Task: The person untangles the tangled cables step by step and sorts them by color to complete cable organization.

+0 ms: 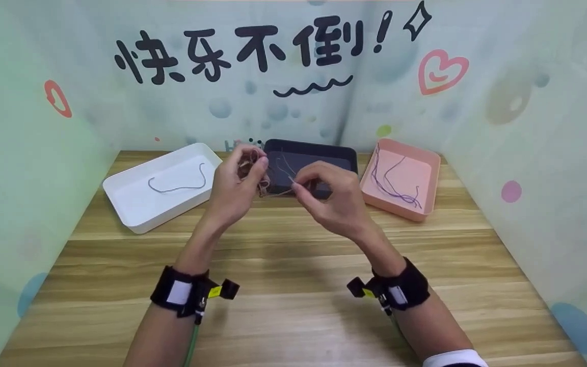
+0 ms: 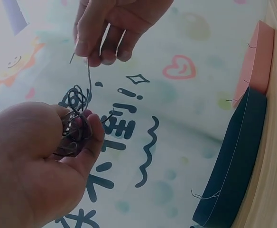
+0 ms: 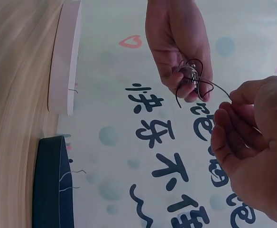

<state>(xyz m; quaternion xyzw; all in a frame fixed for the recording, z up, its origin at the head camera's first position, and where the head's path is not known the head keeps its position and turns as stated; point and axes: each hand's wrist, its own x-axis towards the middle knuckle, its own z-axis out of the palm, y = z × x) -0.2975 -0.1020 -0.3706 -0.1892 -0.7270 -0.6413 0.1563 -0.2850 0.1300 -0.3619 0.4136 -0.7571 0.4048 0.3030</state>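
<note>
Holding a tangle of thin cords [image 1: 246, 165] near the centre of the head view, the left hand [image 1: 233, 186] is raised with its fingers curled round the bundle and its thumb lying across the front. The right hand [image 1: 331, 196], just right of centre, faces it with bent fingers, thumb and forefinger closed in a pinch; one strand [image 1: 282, 192] stretches across the narrow gap between the two. Both forearms slant inward from the bottom edge, each with a black wrist strap. The bundle looks brownish from here, in front of the black tray [image 1: 319, 159]. A white tray [image 1: 133, 206] at left has one grey cord [image 1: 179, 189] bent inside it, and a pink tray [image 1: 398, 210] at right has several purple cords [image 1: 386, 187].

Seen from the left wrist, the left palm fills the lower left, turned up, the dark, wiry loops bunched in its cupped fingers and spilling above them. The right hand hangs from the top edge, fingers downward, pinching the strand, which runs nearly upright and looks grey.

On the right wrist's side, the left hand drops from the top, fingers folded on the snarl at upper right of centre. Its loops cross loosely, with one dark end dangling. The right hand, at the right edge, nips the taut-looking strand at its fingertips, the other fingers curled in.
</note>
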